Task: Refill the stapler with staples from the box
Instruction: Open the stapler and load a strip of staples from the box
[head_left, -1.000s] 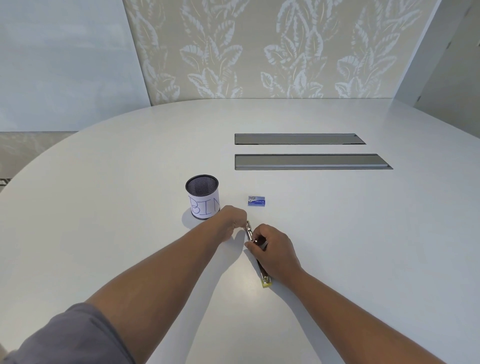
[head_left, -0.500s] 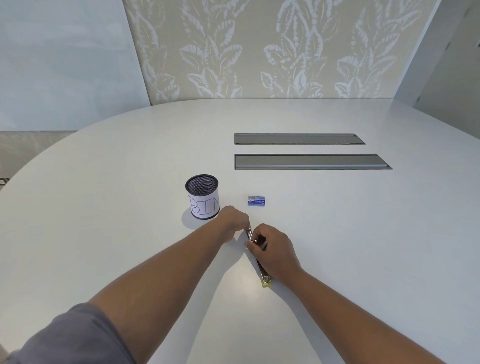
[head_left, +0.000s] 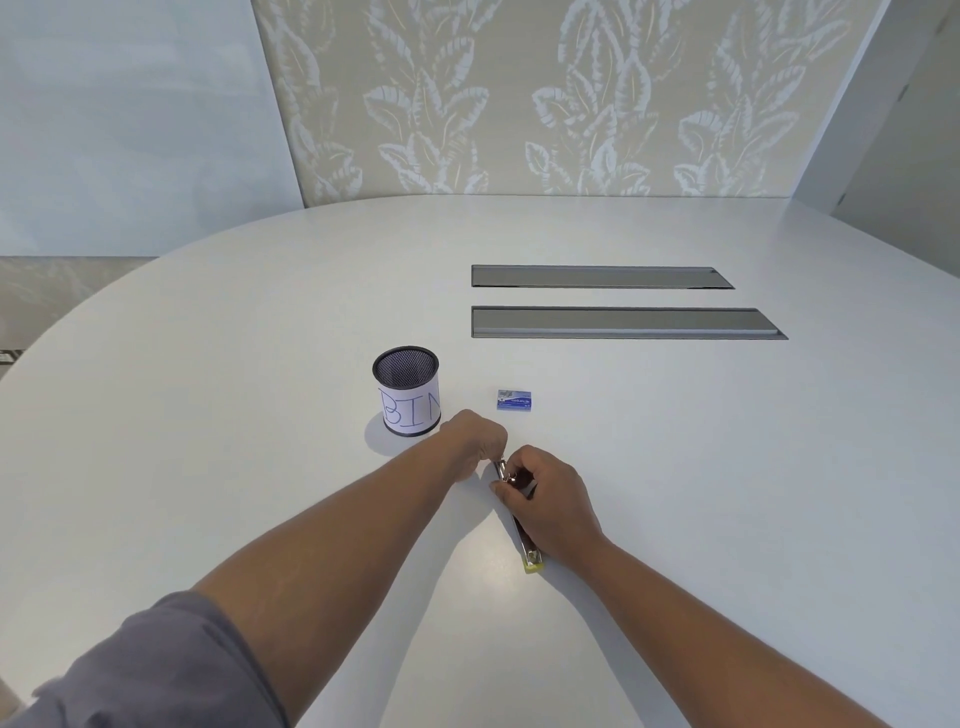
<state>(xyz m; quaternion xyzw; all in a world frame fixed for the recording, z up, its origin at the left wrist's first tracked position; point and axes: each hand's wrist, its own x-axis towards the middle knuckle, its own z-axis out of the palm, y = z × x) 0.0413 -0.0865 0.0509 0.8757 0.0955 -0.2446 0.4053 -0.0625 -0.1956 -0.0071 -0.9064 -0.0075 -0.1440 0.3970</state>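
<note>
A: Where's the stapler (head_left: 523, 538)?

B: Flat on the table (head_left: 675, 467), opened out, yellow end nearest. The right hand (head_left: 545, 501) covers its middle, fingers pinched on it; the left hand (head_left: 475, 434) is curled at its far tip, though what it grips is hidden.

A: Containers?

B: The staple box (head_left: 515, 400) lies closed beyond. The mesh cup (head_left: 407, 391) marked "BIN" shows nothing inside.

A: Any change over the last 1 second?

B: Both hands have barely moved.
</note>
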